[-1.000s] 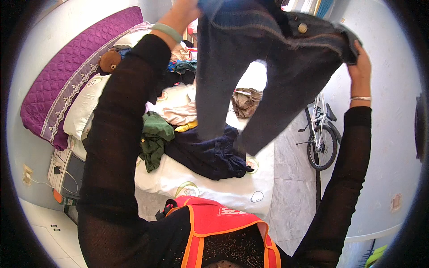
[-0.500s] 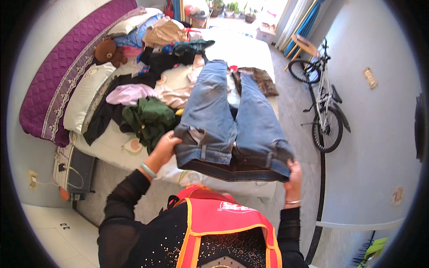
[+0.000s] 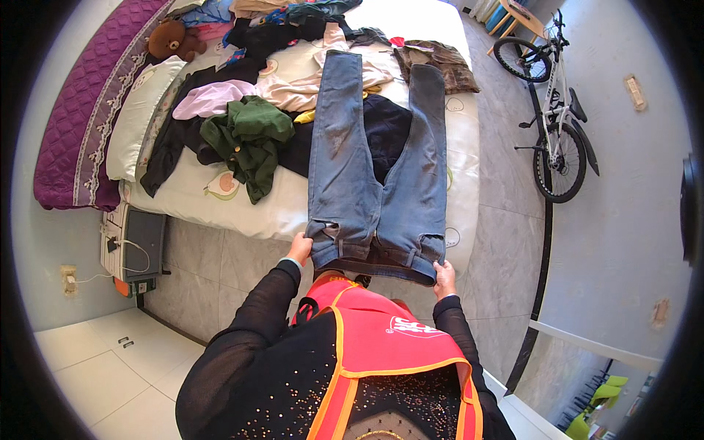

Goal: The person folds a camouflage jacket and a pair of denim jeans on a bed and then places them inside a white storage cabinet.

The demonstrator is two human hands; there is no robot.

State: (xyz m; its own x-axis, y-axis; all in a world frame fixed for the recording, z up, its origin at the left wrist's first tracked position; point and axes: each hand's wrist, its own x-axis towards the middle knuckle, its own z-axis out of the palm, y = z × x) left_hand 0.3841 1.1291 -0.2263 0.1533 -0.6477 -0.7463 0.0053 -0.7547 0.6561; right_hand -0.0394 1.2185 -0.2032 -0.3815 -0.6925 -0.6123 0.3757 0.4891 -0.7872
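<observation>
A pair of blue jeans (image 3: 345, 176) stretches flat across the bed, legs pointing away from me and waistband over the near edge. My left hand (image 3: 300, 248) is closed on the left end of the waistband. At the other end, my right hand (image 3: 444, 278) grips the waistband corner. Black cloth (image 3: 386, 132) shows between the two legs. To the left lies a crumpled dark green garment (image 3: 253, 139), with a pale pink one (image 3: 213, 99) beyond it. A brown camouflage garment (image 3: 440, 64) is past the right leg's hem.
The bed (image 3: 257, 218) holds several more garments, a pillow (image 3: 143, 121) and a brown teddy bear (image 3: 172, 40) by the purple headboard (image 3: 81, 132). A bicycle (image 3: 557, 117) leans by the right wall. A bedside cabinet (image 3: 139, 246) stands at the left.
The jeans have come down and nearer to me, their legs now straight on the bed. Both hands have drawn closer together, still gripping the waistband. The view has tilted downward.
</observation>
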